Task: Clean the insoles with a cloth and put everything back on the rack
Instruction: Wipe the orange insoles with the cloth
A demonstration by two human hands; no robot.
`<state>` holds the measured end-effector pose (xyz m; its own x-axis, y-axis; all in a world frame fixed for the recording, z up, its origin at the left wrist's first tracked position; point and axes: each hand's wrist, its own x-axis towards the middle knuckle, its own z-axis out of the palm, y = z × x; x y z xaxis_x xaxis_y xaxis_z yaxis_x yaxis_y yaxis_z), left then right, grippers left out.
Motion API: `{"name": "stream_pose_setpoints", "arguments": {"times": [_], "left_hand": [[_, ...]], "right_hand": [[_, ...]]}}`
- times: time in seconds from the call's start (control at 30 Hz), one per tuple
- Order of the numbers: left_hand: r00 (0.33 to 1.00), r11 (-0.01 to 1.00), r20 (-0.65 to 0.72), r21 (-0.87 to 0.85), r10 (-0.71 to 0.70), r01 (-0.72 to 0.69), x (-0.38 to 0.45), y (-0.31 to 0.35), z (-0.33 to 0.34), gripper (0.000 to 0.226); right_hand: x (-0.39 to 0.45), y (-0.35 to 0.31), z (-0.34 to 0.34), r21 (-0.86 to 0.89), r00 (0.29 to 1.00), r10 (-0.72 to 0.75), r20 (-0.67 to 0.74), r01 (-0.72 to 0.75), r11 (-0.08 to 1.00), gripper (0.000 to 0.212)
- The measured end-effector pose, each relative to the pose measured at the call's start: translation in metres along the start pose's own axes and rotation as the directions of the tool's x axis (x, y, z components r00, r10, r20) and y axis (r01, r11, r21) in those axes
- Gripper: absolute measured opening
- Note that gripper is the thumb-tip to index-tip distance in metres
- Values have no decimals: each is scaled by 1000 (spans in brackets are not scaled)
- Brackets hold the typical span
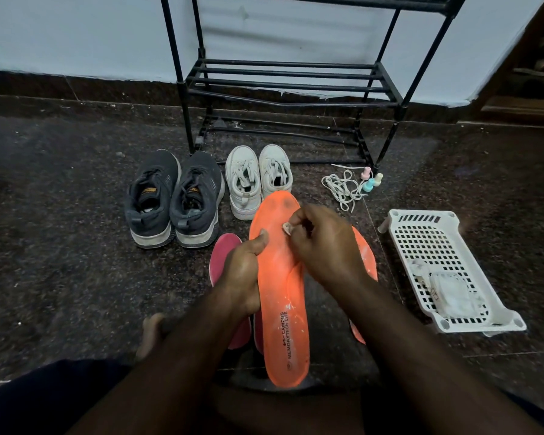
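My left hand [244, 274] grips the left edge of an orange insole [280, 296], thumb on its top face, holding it up over the floor. My right hand [321, 243] pinches a small beige scrap of cloth [286, 228] against the insole's upper half. A second orange insole [363, 255] lies on the floor behind my right hand, mostly hidden. A pink insole [222, 255] lies left of it, partly under my left hand. Dark grey sneakers [173, 199] and white sneakers [258, 180] stand in front of the black rack [283, 86].
A white perforated plastic basket [446, 268] with white wrapped items lies on the floor at the right. Loose white laces [343, 186] and three small pastel bottles [371, 180] sit by the rack's right leg. My bare foot [151, 331] shows lower left. The floor is dark speckled stone.
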<state>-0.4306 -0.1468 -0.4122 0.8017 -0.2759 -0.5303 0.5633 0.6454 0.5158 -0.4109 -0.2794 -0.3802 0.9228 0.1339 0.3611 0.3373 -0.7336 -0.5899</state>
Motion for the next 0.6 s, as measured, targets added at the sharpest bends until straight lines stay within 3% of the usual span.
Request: {"name": "stream_pose_setpoints", "arguments": {"times": [0.1, 0.17, 0.3, 0.47, 0.6], "left_hand": [[1000, 1000, 10, 17, -25, 25, 0, -3, 1, 49], [1000, 999, 1, 34, -29, 29, 1, -4, 0, 46], [1000, 999, -5, 36, -29, 29, 3, -4, -1, 48], [999, 999, 23, 13, -38, 38, 3, -3, -2, 48], [999, 999, 8, 22, -48, 48, 3, -3, -3, 48]], "right_hand": [[-1, 1, 0, -35, 996, -34, 77, 37, 999, 11], [1, 4, 2, -74, 998, -67, 19, 68, 995, 14], [7, 8, -5, 37, 994, 84, -73, -81, 996, 16], [3, 6, -5, 72, 994, 65, 86, -71, 995, 11], [6, 13, -6, -43, 999, 16, -45, -18, 999, 17]]}}
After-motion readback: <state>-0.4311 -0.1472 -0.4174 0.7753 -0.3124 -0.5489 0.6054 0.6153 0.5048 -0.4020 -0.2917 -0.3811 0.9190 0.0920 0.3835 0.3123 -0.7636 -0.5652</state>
